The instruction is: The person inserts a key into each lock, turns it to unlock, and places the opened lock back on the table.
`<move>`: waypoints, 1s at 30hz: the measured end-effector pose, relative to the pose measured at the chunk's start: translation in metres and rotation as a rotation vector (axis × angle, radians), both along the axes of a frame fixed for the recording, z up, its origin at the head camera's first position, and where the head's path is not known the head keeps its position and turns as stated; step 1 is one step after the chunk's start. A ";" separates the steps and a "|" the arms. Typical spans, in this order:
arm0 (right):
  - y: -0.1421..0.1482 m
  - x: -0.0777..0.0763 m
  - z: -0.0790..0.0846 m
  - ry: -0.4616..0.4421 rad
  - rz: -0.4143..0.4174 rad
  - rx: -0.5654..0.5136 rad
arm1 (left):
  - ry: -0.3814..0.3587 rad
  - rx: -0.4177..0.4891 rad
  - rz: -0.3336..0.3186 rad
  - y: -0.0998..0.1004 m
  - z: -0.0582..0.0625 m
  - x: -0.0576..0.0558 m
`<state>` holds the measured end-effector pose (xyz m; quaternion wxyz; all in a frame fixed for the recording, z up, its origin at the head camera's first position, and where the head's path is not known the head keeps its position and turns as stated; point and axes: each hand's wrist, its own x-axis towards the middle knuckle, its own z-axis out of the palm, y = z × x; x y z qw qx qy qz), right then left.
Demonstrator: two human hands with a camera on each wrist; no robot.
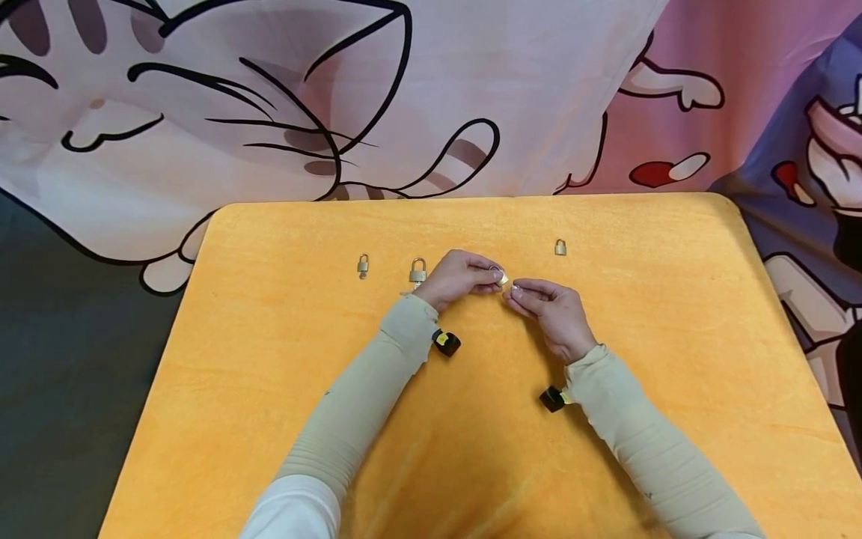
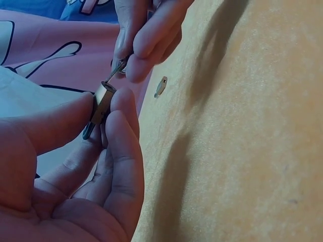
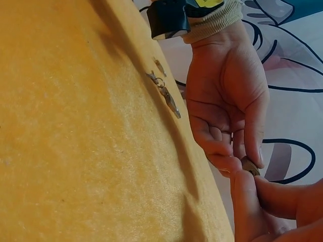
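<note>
My left hand [image 1: 461, 275] pinches a small brass padlock [image 2: 102, 101] between thumb and fingertips, its shackle pointing back toward the palm. Facing it, my right hand [image 1: 551, 308] pinches a small key [image 2: 116, 71] by its head, mostly covered by the fingers. In the left wrist view the key's thin blade reaches the keyhole end of the padlock. Only a bit of the padlock [image 3: 249, 166] shows between the fingertips in the right wrist view. Both hands are held above the yellow table [image 1: 471, 449].
A larger padlock [image 1: 418, 271] with keys lies just left of my left wrist. Farther left is a small padlock [image 1: 363, 264] with a key at its bottom. Another small padlock [image 1: 560, 248] lies beyond my right hand. A cartoon-printed cloth [image 1: 525, 90] hangs behind the table's back edge.
</note>
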<state>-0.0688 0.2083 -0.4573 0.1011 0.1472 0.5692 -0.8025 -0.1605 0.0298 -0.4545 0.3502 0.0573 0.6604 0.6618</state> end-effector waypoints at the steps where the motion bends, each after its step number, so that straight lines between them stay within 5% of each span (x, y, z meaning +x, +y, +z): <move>1: 0.000 0.000 0.000 0.003 0.001 -0.001 | -0.003 0.001 0.001 0.000 0.000 0.000; 30: -0.006 0.001 0.001 -0.027 -0.074 0.079 | -0.010 -0.004 -0.007 0.007 0.004 0.004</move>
